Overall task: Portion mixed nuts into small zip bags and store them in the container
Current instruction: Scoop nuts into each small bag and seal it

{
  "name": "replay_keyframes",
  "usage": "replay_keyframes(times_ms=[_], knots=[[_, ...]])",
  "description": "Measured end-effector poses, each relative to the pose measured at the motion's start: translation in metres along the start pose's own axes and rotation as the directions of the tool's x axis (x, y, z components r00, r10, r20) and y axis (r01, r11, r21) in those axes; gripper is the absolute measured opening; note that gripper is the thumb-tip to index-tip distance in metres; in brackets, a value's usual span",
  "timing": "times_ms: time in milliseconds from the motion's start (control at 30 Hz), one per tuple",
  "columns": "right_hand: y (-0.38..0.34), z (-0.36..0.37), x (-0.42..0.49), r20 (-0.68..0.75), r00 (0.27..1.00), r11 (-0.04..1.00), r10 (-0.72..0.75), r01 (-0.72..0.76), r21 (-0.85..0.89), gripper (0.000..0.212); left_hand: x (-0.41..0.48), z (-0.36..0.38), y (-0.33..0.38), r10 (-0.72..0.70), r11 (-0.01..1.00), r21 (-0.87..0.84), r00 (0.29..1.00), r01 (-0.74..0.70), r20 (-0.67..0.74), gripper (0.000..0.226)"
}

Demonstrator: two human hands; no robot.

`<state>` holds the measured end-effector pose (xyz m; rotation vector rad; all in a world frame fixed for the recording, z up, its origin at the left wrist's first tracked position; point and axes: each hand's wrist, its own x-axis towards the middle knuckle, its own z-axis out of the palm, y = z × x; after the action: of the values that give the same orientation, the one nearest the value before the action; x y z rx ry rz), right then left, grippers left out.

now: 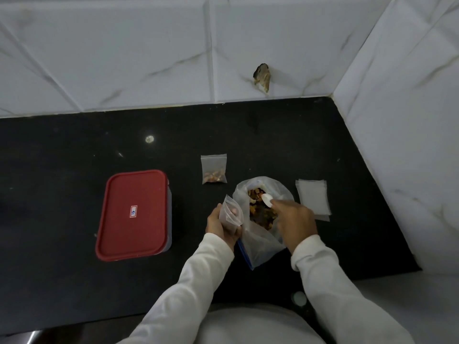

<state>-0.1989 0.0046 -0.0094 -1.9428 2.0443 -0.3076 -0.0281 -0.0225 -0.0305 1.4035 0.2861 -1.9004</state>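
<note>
Over the counter [74, 145], left hand [222, 225] grips a zip bag [232, 214], right hand [294, 217] pinches the spoon [267, 200] in the nuts [260, 213]: scoop level, tip close over the bag mouth.

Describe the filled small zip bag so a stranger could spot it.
Start at the red-lidded container on the black counter. To its right, nearer the tiled wall, lies a small zip bag flat by itself. Unlike the empty bags stacked at far right, it has nuts in its bottom.

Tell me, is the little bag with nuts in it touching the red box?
Apart. The head view shows bare black counter between the filled small bag and the red-lidded container.
</note>
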Motion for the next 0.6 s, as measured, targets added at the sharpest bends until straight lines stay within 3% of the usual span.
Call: replay_keyframes(times_ms=[100, 267, 333, 400, 533, 600], knots=[[-0.002, 0.009, 0.002, -0.049, 0.992, 0.991, -0.119, 0.115, -0.074, 0.040, 0.001, 0.001, 0.000, 0.011, 1.000, -0.012, 1.000, -0.011, -0.006, 0.037], [-0.003, 0.015, -0.001, -0.032, 0.990, 0.985, -0.139, 0.134, -0.107, 0.037, 0.002, 0.004, 0.000, -0.006, 0.999, -0.038, 1.000, 0.006, 0.002, 0.036], [-0.009, 0.012, 0.000, 0.063, 0.994, 0.995, -0.092, 0.095, -0.042, 0.029, 0.004, 0.004, 0.001, -0.005, 1.000, -0.021, 1.000, 0.005, -0.017, 0.036], [-0.010, 0.011, -0.001, 0.131, 0.991, 0.999, 0.029, -0.034, 0.034, 0.028, 0.004, 0.005, 0.002, -0.018, 1.000, -0.011, 0.999, 0.018, -0.034, 0.036], [-0.009, 0.006, -0.005, -0.029, 0.998, 0.973, 0.062, -0.054, 0.226, 0.019, 0.000, 0.007, 0.005, 0.003, 0.996, 0.086, 0.999, 0.000, -0.035, 0.034], [-0.007, 0.006, -0.003, -0.012, 0.999, 0.960, 0.039, -0.035, 0.277, 0.016, 0.000, 0.008, 0.005, -0.003, 0.998, 0.065, 0.999, 0.005, -0.039, 0.034]])
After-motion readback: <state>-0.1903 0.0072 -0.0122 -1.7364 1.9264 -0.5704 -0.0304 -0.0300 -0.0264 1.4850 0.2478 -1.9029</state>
